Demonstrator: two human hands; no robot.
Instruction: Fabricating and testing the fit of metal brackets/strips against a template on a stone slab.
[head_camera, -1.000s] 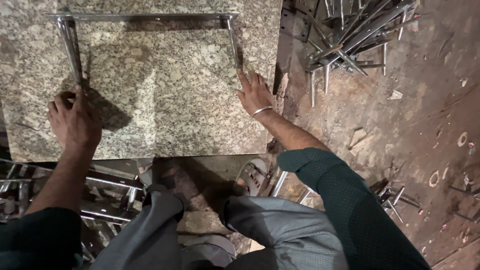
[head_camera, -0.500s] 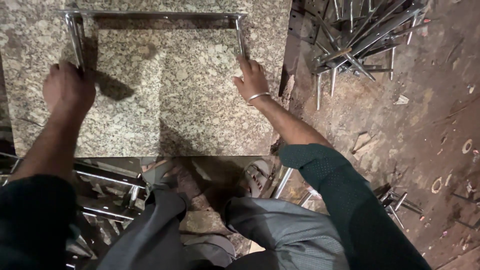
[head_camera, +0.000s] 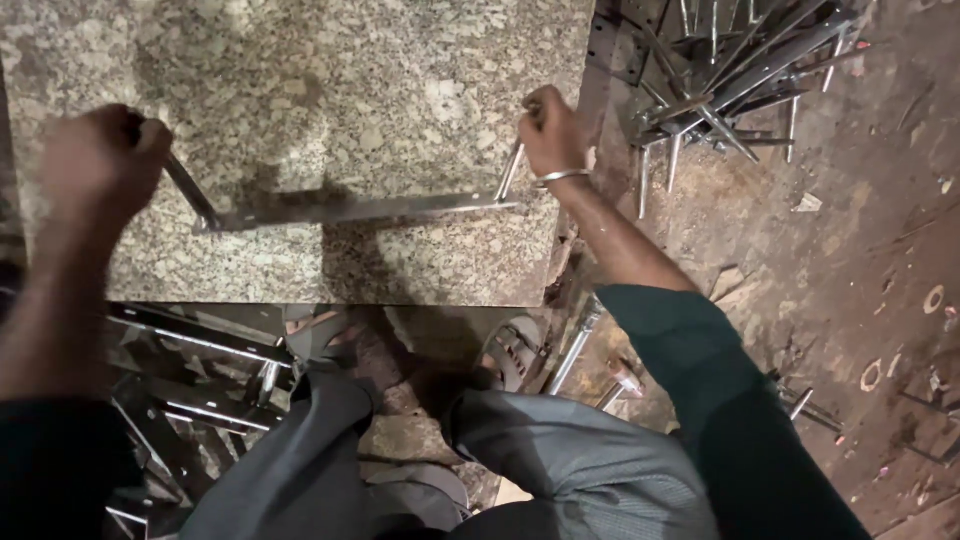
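A U-shaped metal frame (head_camera: 360, 209), made of a flat bar with a rod leg at each end, is held above a speckled granite slab (head_camera: 330, 90). My left hand (head_camera: 95, 160) grips the left leg and my right hand (head_camera: 550, 130) grips the right leg. The flat bar now hangs on the near side, close to the slab's front edge, and casts a shadow on the stone. A metal bangle sits on my right wrist.
A heap of similar metal frames (head_camera: 720, 70) lies on the dirt floor at the upper right. More metal bars (head_camera: 190, 370) are stacked under the slab's front edge at the lower left. My sandalled feet (head_camera: 510, 350) and knees are just below the slab.
Both hands have lifted the frame off the slab and swung it over. Its flat bar has moved from the far edge of the slab to the near side.
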